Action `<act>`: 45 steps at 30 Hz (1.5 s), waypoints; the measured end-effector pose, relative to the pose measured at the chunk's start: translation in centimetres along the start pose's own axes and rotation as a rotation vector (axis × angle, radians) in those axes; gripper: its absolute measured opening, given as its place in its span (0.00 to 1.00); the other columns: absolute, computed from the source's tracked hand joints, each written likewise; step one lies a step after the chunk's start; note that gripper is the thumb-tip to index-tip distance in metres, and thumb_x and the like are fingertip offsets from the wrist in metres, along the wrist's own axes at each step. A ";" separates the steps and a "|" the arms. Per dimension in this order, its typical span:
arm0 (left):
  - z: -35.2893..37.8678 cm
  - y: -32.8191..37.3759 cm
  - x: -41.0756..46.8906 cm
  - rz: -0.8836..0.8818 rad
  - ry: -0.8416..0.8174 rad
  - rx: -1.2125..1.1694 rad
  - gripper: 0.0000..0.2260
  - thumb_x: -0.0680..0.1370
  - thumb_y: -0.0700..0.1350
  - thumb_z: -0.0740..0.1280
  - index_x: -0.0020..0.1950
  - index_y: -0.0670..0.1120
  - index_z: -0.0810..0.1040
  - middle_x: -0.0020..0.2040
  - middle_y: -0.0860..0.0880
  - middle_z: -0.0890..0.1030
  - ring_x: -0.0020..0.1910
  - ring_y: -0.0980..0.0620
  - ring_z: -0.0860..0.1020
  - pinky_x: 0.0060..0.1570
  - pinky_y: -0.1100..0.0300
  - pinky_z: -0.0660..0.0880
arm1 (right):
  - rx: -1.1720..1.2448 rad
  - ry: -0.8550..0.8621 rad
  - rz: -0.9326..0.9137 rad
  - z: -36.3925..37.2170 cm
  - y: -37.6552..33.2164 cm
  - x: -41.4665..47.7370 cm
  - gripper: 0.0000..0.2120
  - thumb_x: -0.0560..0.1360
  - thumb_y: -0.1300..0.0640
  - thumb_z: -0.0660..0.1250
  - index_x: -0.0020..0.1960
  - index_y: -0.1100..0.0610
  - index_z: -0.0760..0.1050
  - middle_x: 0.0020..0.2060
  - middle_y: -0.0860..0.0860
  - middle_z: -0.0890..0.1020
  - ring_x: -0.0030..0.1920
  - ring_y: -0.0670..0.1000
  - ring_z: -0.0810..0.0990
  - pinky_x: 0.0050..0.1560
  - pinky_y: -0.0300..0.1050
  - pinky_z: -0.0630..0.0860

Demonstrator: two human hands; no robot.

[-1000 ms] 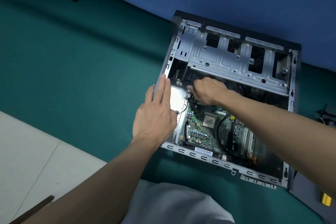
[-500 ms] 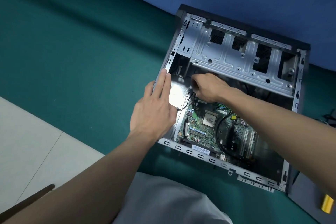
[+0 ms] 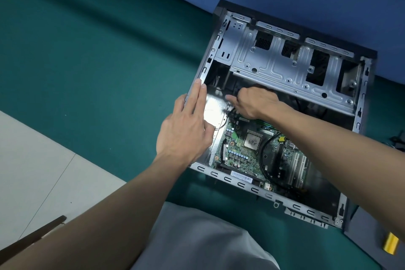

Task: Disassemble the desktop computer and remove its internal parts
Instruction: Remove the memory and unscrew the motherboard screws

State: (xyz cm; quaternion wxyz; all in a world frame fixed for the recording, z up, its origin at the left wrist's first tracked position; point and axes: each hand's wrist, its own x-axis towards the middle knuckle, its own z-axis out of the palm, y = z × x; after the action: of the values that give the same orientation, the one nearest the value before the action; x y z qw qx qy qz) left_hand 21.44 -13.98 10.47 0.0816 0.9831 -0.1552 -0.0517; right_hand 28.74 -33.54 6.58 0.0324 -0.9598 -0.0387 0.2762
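Found PC case (image 3: 241, 184) lying open on green mat (image 3: 87, 61), centre-right of frame, w/ circuit board (image 3: 241, 155) in lower half & metal drive cage (image 3: 274, 66) across upper part. Saw left hand (image 3: 186, 129) flat, fingers straight, resting on case's left edge. Saw right hand (image 3: 254, 103) reaching under cage, fingers curled into shadow; couldn't tell whether gripping anything. Noted yellow item (image 3: 391, 245) at lower right

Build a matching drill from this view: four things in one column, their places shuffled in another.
1. left hand
2. right hand
3. green motherboard circuit board
4. shiny yellow cylinder

a. outside the open grey metal computer case, far lower right
b. fingers flat along the case's left rim
c. lying inside the case
d. reaching in at the silver metal drive cage's near edge

Pairs: 1-b, 2-d, 3-c, 4-a.
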 end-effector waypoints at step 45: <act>0.2 -0.1 0.0 0.027 -0.029 -0.008 0.33 0.78 0.50 0.54 0.79 0.44 0.43 0.80 0.51 0.42 0.68 0.47 0.63 0.39 0.57 0.79 | -0.017 0.058 0.150 -0.2 -0.8 -1.1 0.18 0.81 0.46 0.54 0.38 0.55 0.67 0.34 0.51 0.75 0.31 0.49 0.70 0.34 0.46 0.64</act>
State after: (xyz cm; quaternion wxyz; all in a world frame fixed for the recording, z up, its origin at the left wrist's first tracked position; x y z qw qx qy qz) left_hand 21.40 -13.92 10.31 0.0839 0.9798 -0.1695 -0.0657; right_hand 27.83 -32.81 7.38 0.0045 -0.9679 0.0318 0.2493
